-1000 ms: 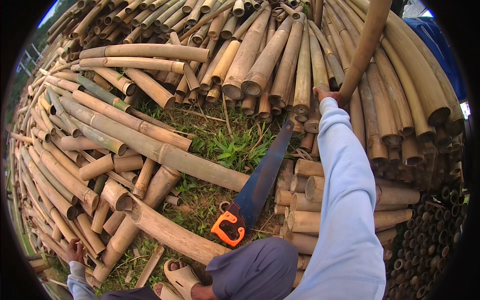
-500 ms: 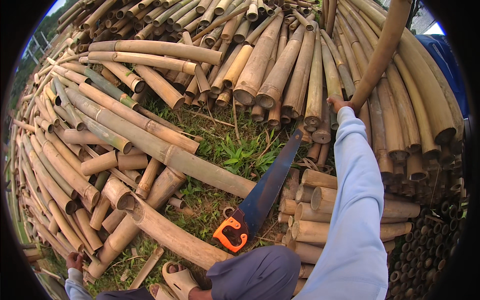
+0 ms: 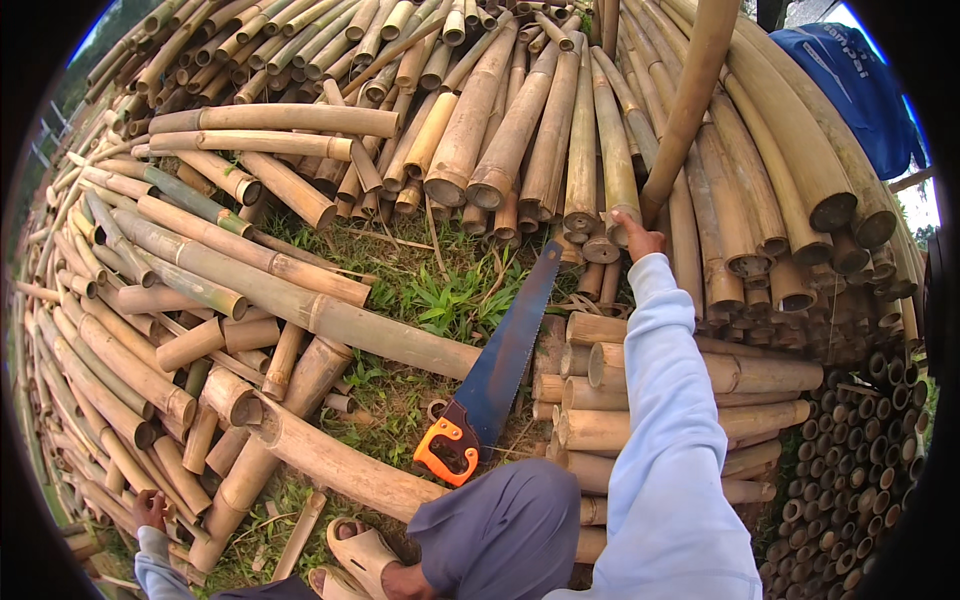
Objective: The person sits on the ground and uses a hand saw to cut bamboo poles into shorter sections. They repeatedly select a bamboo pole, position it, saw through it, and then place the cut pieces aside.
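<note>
One bent knee (image 3: 515, 520) in smooth grey-blue cloth at six o'clock, with tan open-toed sandals (image 3: 365, 555) just beside, at seven. At eight, left hand (image 3: 150, 510), half curled near a jumbled bamboo pile (image 3: 135, 350); too small to tell if holding. Between seven and eight, thick log (image 3: 345, 465), rounded, with a notched end. At six, beyond the knee, handsaw (image 3: 490, 378), orange-handled and blue-bladed, pointed toward one. At five, stacked cut lengths (image 3: 592, 430), pale and round; farther, at four, dark hollow ends (image 3: 850, 470) packed close. Near the middle, leafy green grass (image 3: 440, 300). At two, right hand (image 3: 640, 236), fingers partly bent, touching the cut end of a straw-coloured pole (image 3: 614, 165); hard to tell how firmly gripped. Just beside, tilted brown pole (image 3: 695, 110). At twelve, long jointed poles (image 3: 518, 125), fanned out. Farthest, at two, creased blue fabric (image 3: 840, 90).
</note>
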{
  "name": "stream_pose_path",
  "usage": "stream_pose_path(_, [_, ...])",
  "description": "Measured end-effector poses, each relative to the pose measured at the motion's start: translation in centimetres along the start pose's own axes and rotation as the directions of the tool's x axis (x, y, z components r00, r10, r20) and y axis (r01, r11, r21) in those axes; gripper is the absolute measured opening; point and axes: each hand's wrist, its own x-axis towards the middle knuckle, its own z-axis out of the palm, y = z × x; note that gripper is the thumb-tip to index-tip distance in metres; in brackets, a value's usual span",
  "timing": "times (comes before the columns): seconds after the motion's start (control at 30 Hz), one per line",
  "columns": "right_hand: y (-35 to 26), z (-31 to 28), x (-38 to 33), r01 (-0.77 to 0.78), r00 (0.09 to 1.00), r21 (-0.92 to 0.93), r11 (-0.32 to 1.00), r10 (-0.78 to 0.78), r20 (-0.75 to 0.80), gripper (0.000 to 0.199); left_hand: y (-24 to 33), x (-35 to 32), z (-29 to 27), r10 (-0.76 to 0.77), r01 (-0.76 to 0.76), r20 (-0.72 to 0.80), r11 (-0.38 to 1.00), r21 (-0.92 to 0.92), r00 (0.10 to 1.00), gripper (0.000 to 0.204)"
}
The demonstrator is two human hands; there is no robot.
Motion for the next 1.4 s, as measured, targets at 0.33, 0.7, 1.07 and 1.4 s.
stream_pose_path(0.33, [-0.8,-7.5,-9.0,0.076,0.975,0.013,0.997,-0.077,0.208,0.099,1.5,-3.4,-3.8,-0.048,0.051,0.050,0.996,-0.077,0.998,0.033])
stream_pose_path(0.7, [-0.9,-5.5,-7.3,0.241,0.970,-0.578,0.780,-0.165,0.181,0.117,-4.3,-4.0,-1.1,-0.066,0.067,0.068,0.998,-0.022,0.996,0.030])
stream_pose_path(1.07, [-2.6,-2.6,-0.7,0.181,0.946,-0.484,0.856,-0.017,0.323,0.097,-8.5,-10.9,-2.7,-0.147,0.148,-0.033,0.989,0.018,0.989,0.026])
stream_pose_path(1.4, [-4.8,-7.5,-4.5,-0.215,0.720,0.222,0.951,0.001,0.694,0.052,-18.1,-11.9,-6.0,-0.352,0.309,-0.065,0.883,-0.354,0.934,0.025])
